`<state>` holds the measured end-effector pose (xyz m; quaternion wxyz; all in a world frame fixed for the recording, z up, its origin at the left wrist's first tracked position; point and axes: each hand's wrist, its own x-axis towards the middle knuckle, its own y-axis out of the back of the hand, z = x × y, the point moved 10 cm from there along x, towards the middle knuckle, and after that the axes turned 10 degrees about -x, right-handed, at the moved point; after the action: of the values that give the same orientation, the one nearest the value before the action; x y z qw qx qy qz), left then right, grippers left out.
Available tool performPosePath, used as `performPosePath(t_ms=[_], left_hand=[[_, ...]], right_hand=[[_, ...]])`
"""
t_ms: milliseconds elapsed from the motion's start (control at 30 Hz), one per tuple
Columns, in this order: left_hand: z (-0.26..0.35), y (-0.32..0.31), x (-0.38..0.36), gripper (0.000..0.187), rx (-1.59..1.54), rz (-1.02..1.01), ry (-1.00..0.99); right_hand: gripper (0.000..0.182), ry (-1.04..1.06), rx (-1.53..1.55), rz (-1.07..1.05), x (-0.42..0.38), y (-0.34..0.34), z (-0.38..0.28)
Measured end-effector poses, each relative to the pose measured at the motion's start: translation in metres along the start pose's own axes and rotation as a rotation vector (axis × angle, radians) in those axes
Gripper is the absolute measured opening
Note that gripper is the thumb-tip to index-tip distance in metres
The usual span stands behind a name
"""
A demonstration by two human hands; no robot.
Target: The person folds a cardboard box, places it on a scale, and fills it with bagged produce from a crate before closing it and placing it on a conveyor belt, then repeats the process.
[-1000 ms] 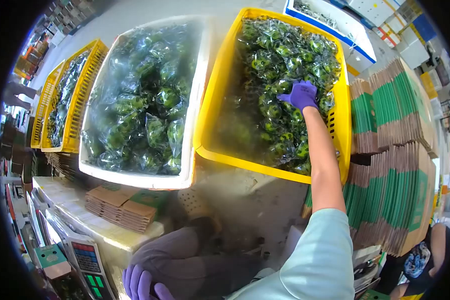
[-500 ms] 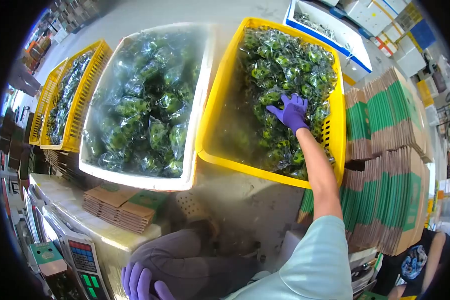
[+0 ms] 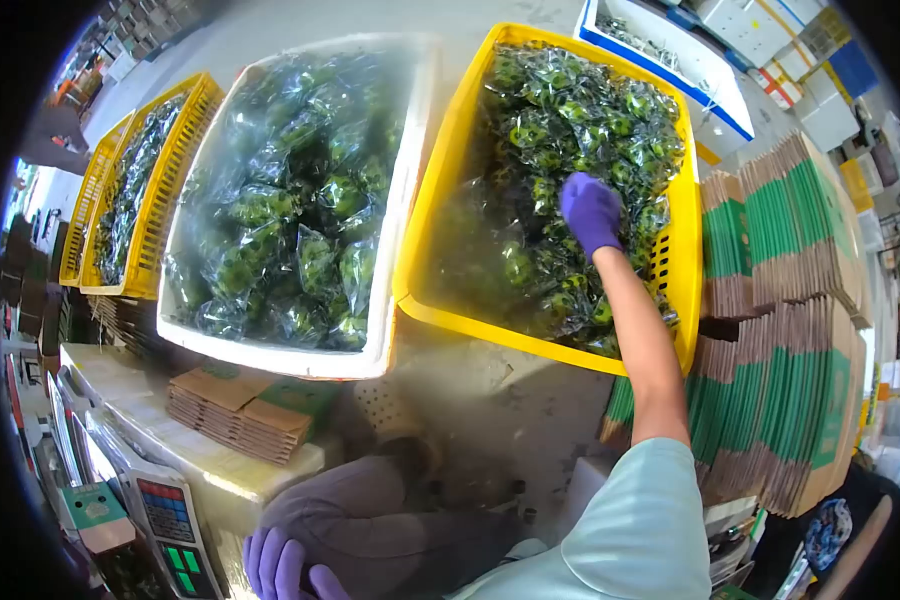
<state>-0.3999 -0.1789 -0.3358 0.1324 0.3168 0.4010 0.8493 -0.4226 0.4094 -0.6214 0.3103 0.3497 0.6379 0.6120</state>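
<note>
My right hand (image 3: 592, 212), in a purple glove, reaches into the yellow crate (image 3: 490, 343) on the right. Its fingers are curled down among the small clear bags of green produce (image 3: 582, 115) that fill the crate; whatever is under the fingers is hidden. My left hand (image 3: 280, 565), gloved in purple too, rests low in the view by my bent knee (image 3: 330, 515), fingers stretched out and nothing in them. Left of the crate stands a white foam box (image 3: 260, 355), full of similar bags of green produce (image 3: 270, 205).
Stacks of folded green and brown cartons (image 3: 770, 390) stand right of the crate. Flattened cartons (image 3: 235, 420) lie on a wrapped block beside a scale (image 3: 170, 520). More yellow crates (image 3: 160, 245) are at left, a blue-rimmed box (image 3: 710, 100) behind. Another person (image 3: 55, 135) stands far left.
My right hand has gone from spread fingers on top of the bags to curled fingers, shifting slightly. The view has moved a little. My left hand stays put.
</note>
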Motion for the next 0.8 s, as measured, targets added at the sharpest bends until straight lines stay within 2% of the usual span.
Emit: performPosePath(t_ms=[67,100,167,233,300,333,367,433,500,633,700,733,800], left_hand=[[0.001,0.001,0.001,0.029,0.001,0.002,-0.030],[0.001,0.000,0.001,0.029,0.001,0.004,-0.026],[0.000,0.001,0.000,0.028,-0.017,0.005,-0.010],[-0.001,0.002,0.002,0.028,-0.014,-0.006,-0.016],[-0.002,0.002,0.002,0.028,-0.009,-0.003,-0.014],[-0.003,0.003,0.001,0.028,-0.013,0.000,-0.010],[-0.003,0.004,0.001,0.028,-0.019,0.003,-0.006],[-0.004,0.005,0.002,0.027,-0.033,0.017,0.005],[-0.005,0.006,0.003,0.027,-0.050,0.047,0.016],[-0.013,0.009,-0.002,0.029,-0.060,-0.008,0.029],[-0.021,0.007,-0.008,0.033,-0.085,-0.032,0.051],[-0.023,0.006,-0.012,0.031,-0.069,-0.046,0.038],[-0.023,0.006,-0.017,0.029,-0.051,-0.054,0.031]], right_hand=[[0.038,0.064,-0.372,0.134,-0.014,0.034,0.016],[0.038,0.068,-0.373,0.135,-0.012,0.033,0.012],[0.044,-0.101,-0.512,0.100,-0.010,0.028,0.019],[0.043,-0.108,-0.495,0.120,-0.005,0.030,0.019],[0.039,-0.097,-0.505,-0.019,0.008,0.018,0.022],[0.029,-0.024,-0.502,0.039,0.012,0.020,0.018],[0.029,-0.016,-0.504,0.041,0.017,0.018,0.021],[0.021,0.165,-0.523,-0.008,0.037,-0.009,0.021],[0.022,0.204,-0.512,-0.041,0.048,-0.021,0.029],[0.019,0.260,-0.396,0.020,0.012,-0.005,0.017],[0.019,0.460,-0.088,0.202,-0.016,0.021,0.006],[0.019,0.468,-0.092,0.206,-0.029,0.027,-0.002],[0.020,0.373,0.952,-0.037,-0.052,0.032,-0.014]])
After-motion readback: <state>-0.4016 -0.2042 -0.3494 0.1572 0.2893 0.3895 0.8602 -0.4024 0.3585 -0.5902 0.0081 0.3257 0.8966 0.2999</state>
